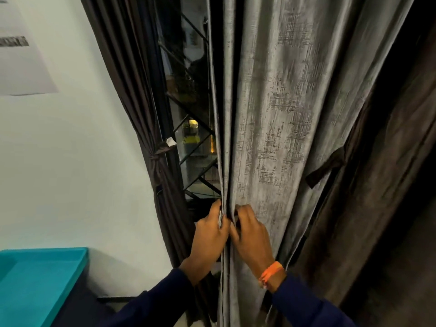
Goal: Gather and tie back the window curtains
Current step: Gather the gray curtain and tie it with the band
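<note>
We take the window as our landmark: a dark pane crossed by black diagonal bars, showing between the two sets of drapes. Far to its lower left stands a teal bin, its open top facing us; what we can see of its inside is bare teal, though the view cuts off part of it.

Right of the window hangs the grey curtain, its leading edge bunched into narrow vertical folds. Our left hand has its fingers curled around that edge from the window side, and our right hand pinches the next fold just beside it, the two hands touching or nearly so. The gathered folds run straight up and down between them. An orange wristband sits on the right wrist.

Left of the window, the dark brown curtain is already cinched by a tie-back. Right of the grey curtain, a loose brown strap hangs on another dark drape.
</note>
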